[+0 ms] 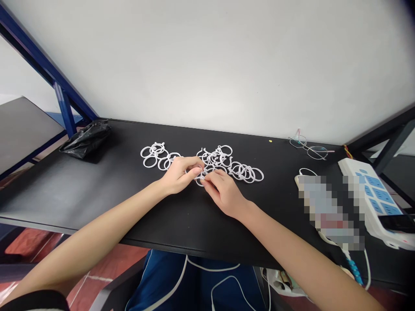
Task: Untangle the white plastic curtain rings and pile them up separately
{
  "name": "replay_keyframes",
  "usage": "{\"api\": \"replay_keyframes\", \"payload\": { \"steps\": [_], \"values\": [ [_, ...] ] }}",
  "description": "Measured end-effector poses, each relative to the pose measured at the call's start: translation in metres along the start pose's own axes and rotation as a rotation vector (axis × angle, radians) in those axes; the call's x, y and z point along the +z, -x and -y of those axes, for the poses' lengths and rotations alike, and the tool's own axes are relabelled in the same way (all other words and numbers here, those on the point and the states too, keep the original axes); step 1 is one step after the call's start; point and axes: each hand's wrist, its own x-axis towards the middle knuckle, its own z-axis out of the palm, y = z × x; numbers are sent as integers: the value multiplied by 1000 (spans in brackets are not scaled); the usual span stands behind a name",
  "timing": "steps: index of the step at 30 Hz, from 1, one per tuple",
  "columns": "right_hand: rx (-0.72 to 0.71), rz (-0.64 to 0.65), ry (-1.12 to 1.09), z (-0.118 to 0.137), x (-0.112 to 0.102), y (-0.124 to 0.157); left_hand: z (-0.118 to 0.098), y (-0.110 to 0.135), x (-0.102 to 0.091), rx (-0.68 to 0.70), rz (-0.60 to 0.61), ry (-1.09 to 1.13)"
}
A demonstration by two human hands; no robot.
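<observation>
Several white plastic rings [227, 163] lie scattered in a loose pile on a black table [97, 194], with a smaller group of rings [157, 155] to the left. My left hand [180, 175] and my right hand [223, 192] meet at the near edge of the pile. Both pinch the same white ring [200, 178] between their fingertips, fingers curled close together. Part of that ring is hidden by the fingers.
A crumpled black plastic bag [86, 140] sits at the table's left end. Glasses [309, 147] lie near the wall at the right. A white power strip [372, 194] with blue sockets and white cables occupy the right end. Blue frame posts stand at left.
</observation>
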Motion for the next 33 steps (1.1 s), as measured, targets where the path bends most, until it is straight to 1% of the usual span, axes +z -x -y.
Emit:
{"api": "replay_keyframes", "payload": {
  "steps": [9,26,33],
  "values": [
    [-2,1,-20,0,0,-1,-1,0,0,7,-12,-31],
    [-6,14,-18,-1,1,0,3,1,0,-9,4,-50],
    [17,20,-15,-1,1,0,3,1,-2,7,16,-68]
  ]
}}
